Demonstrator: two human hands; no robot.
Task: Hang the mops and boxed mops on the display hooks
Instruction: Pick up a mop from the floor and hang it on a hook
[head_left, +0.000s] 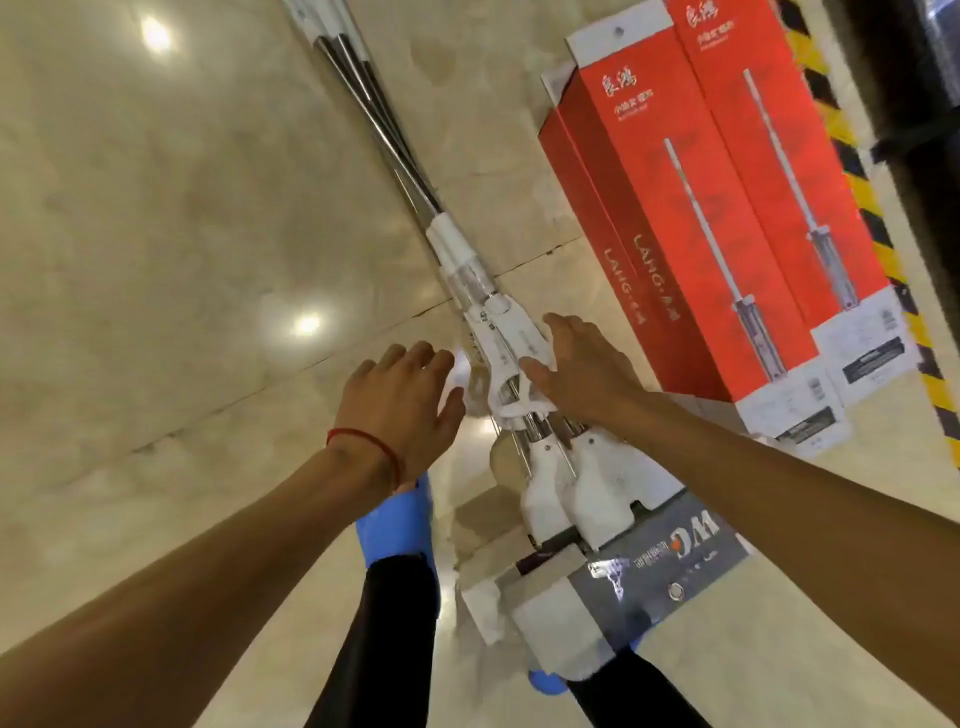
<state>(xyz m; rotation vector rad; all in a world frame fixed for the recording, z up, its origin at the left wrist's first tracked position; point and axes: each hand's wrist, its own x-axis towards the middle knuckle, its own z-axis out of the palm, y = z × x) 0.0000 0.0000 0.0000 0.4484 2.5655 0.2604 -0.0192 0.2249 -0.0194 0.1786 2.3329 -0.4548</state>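
Red mop boxes (727, 234) lying toward the floor's right edge, each side panel lettered "LAHG" in pale capitals, top faces bearing white brush-style Chinese characters I cannot read with certainty, grey mop-head sleeve (670, 564) nearest me, large "WC" upside down from my view, smaller print illegible.

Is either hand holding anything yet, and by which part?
Nothing is held yet. The right hand lies open against the white lever section of the mops; the left hand hovers open beside them.

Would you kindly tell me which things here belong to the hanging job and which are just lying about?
For the job: mops, red boxes, left hand, right hand.
Just there: striped floor tape, blue shoe.
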